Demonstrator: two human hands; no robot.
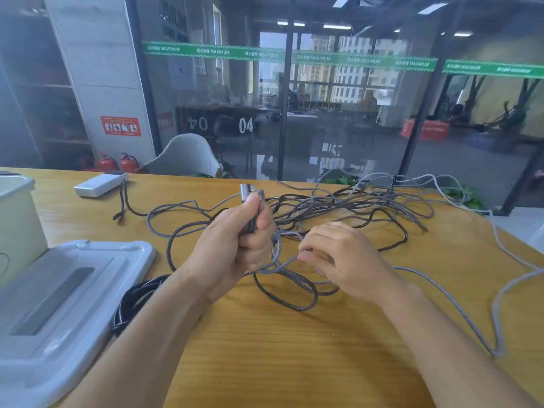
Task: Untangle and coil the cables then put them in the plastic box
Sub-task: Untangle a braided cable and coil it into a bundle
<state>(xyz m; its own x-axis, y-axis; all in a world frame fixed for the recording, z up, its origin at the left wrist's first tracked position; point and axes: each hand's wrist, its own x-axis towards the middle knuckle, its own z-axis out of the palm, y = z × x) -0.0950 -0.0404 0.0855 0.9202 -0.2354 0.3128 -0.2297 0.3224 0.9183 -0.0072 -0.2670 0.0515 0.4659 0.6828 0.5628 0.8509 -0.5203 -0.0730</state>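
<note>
The person's left hand (235, 240) is raised above the wooden counter (294, 348), its grip clamped on a bunch of grey braided cable (282, 278) folded into a short bundle, with a grey connector (245, 192) sticking up above the thumb. Loops of this cable hang from the fist and lie on the counter just beneath and between the two hands. The right hand (338, 257) sits lower and to the right, close to the counter, its fingertips pinching a strand of the same grey cable where it leaves the loops. From there a long run of cable goes off right, curving toward the near right edge of the counter.

Farther back, a loose tangle of cables (368, 204), dark and grey strands crossing one another, spreads over the far middle and right of the counter. A white power bank (98, 184) lies at the far left with a short dark cord (123, 204) running from it.

The plastic box (17, 219) stands at the left edge, only partly in view. Its pale lid (59, 304) lies flat on the counter nearer the person. A black coiled cable (132, 301) rests just beside the lid's right edge, partly hidden by the left forearm.
</note>
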